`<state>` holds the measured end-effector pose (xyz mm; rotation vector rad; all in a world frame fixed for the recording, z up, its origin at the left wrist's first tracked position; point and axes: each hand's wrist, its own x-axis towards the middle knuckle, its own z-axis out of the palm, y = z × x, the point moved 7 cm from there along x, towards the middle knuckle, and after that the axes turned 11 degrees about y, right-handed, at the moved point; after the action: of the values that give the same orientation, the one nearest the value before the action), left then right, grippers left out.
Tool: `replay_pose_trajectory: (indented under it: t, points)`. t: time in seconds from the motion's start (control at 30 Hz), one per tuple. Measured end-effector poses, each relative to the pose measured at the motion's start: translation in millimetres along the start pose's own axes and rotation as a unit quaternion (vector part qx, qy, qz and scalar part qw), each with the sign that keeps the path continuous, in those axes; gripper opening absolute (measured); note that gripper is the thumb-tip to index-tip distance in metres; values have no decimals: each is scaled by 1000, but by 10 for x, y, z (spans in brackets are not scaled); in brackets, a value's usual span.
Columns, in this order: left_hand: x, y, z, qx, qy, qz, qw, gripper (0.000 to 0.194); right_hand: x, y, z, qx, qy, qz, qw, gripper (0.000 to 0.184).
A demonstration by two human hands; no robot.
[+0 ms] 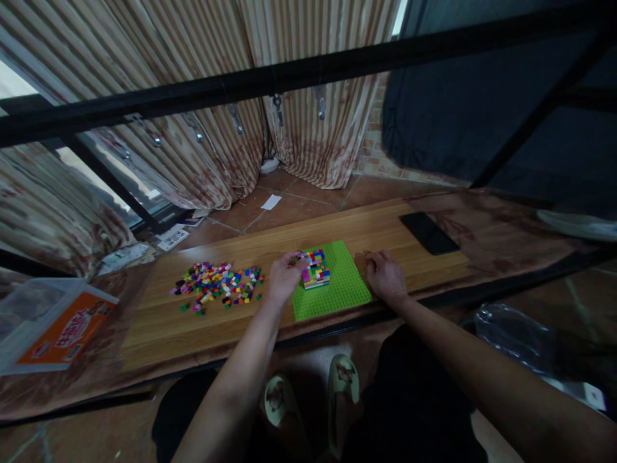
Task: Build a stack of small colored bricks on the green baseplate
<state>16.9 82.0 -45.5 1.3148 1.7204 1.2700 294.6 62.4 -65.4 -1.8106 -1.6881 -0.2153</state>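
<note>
Looked like a home, prob. a living rm or encl. balcony; couldn't tell which. Judged by long striped curtains (308, 141) w/ a reddish pattern nr the hem, hung by a window (137, 181), plus terracotta-col. floor tiles (308, 209) and slippers (344, 373) worn indoors. Also saw toy bricks (216, 283) on a wood board (187, 337) over patterned cloth (482, 225), w/ loose papers (172, 238) nr the window.
</note>
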Motion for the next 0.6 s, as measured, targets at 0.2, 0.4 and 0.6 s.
replay_pose_trajectory:
  t: [0.2,0.4,0.6]
  points:
    - [-48,49,-19,-4,28,-25,999,25,0,-2,-11,-8,-2,2,1000,24]
    - [-74,40,10,-47,22,-65,997,25,-3,-21,-23,-5,-2,-5,1000,26]
    - [-124,82,13,-84,22,-67,994,26,-1,-11,-21,8,1,1,1000,27]
